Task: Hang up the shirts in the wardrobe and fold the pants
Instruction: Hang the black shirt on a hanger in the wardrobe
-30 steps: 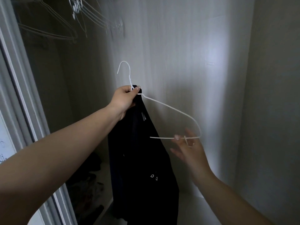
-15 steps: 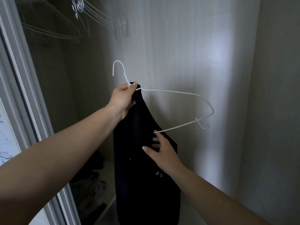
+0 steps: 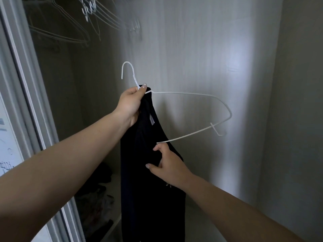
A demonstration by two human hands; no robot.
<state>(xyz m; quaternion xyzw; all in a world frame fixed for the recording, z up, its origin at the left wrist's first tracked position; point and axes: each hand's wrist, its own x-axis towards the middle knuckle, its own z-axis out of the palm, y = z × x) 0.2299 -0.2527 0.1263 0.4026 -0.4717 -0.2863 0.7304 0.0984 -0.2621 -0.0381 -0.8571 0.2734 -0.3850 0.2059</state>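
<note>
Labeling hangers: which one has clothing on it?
The white hanger in the left hand, carrying the dark shirt; the hangers at top left are bare.

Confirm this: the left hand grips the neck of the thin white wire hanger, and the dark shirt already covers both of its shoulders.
Not both. The head view shows the dark shirt on the left shoulder only; the thin white wire hanger has its right shoulder bare. The left hand does grip the neck.

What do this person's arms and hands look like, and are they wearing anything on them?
Both forearms are bare right to the frame's edge: no sleeves, gloves, watch or bracelet show. The left hand and the right hand carry no visible rings. The fingernails look fairly long, with a pale, glossy finish, seen on the left thumb and right thumb.
</note>
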